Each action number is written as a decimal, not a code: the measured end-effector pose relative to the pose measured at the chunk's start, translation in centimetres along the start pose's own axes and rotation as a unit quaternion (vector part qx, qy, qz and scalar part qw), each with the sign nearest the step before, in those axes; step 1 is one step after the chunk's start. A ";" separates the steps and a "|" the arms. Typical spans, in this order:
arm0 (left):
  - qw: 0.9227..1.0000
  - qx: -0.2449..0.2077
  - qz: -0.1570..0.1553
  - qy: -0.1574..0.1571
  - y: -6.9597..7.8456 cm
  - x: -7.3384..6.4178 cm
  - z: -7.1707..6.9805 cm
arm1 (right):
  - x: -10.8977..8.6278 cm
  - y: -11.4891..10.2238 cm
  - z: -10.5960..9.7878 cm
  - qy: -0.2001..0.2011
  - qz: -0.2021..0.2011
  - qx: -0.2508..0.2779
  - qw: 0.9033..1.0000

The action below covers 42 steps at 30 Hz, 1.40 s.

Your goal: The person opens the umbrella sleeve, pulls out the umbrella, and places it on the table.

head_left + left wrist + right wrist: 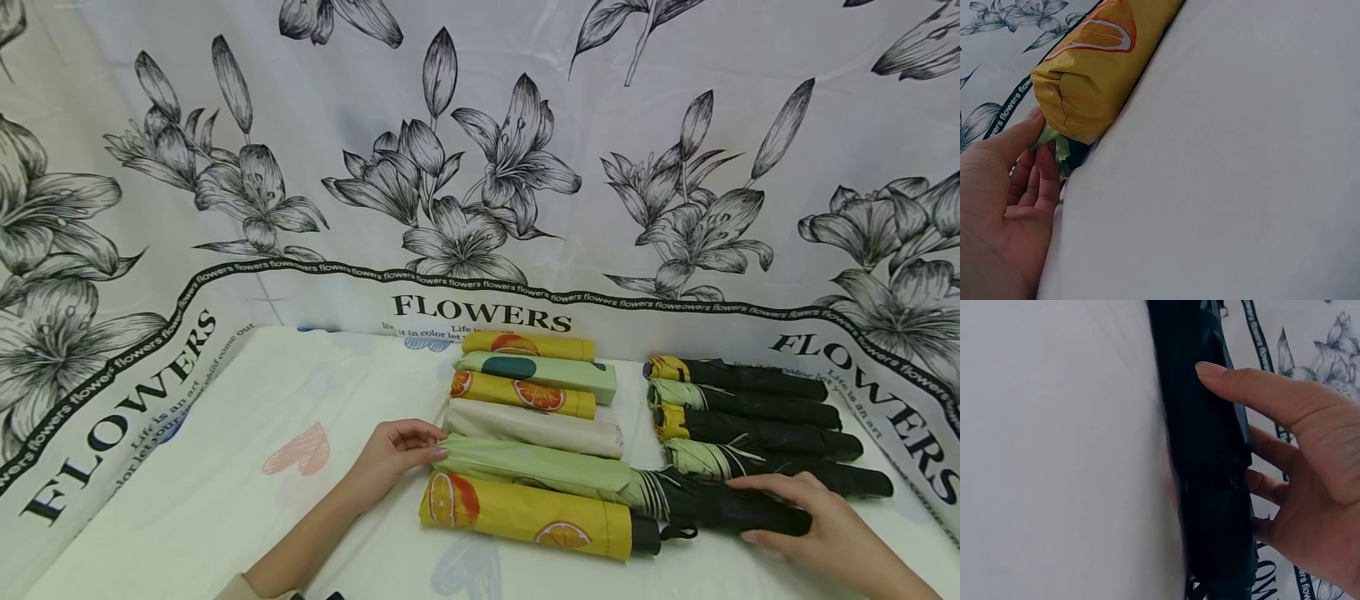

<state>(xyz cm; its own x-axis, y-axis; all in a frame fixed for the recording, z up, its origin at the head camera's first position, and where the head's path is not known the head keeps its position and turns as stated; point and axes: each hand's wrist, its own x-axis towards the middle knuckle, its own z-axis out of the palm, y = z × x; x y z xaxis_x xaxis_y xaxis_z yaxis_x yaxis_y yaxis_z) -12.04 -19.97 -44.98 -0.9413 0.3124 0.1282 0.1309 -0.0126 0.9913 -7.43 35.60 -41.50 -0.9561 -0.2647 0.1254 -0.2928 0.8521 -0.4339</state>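
In the head view my left hand (pixel 392 460) pinches the left end of a light green umbrella sleeve (pixel 536 467). A folded black umbrella (pixel 723 502) sticks out of the sleeve's right end, its pale green gathered part showing at the opening. My right hand (pixel 816 518) grips the umbrella's right part, thumb on the near side and fingers across the far side. The right wrist view shows that dark folded umbrella (pixel 1207 419) between thumb and fingers. Just in front lies a yellow orange-print sleeved umbrella (pixel 517 515), whose end hides much of the green sleeve in the left wrist view.
Behind the green sleeve lie a cream sleeve (pixel 532 427), a yellow orange-print sleeve (pixel 555 400), a pale green sleeve (pixel 573 379) and another yellow one (pixel 562 346). Several bare folded umbrellas (pixel 772 429) lie in a row at right. A flower-print cloth (pixel 360 100) rises behind.
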 end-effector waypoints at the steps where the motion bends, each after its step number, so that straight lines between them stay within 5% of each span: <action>1: 1.000 0.002 0.001 0.001 0.0 0.0 -0.1 | 0.1 -0.2 0.1 0.011 -0.008 0.002 1.000; 11: 1.000 0.009 0.007 0.002 0.0 -0.1 -0.2 | 1.1 -3.4 2.4 0.079 -0.069 0.016 0.994; 18: 1.000 0.009 0.004 0.004 0.1 -0.1 -0.2 | 1.6 -3.2 3.4 0.092 -0.117 -0.023 0.989; 24: 1.000 0.007 0.003 0.003 0.2 -0.1 -0.2 | 1.6 -3.0 3.5 0.101 -0.131 -0.004 0.986; 42: 1.000 0.007 0.010 -0.002 -0.1 -0.1 -0.1 | 0.8 -1.8 2.3 0.074 -0.106 0.049 0.990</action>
<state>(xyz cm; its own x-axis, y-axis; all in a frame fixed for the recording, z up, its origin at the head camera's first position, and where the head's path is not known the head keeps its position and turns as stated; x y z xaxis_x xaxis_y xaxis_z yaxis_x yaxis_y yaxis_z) -11.99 -20.05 -45.10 -0.9371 0.3166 0.1472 0.1533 -0.0056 0.9882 -7.64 32.77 -42.67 -0.8658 -0.3577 0.3499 -0.4923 0.7344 -0.4673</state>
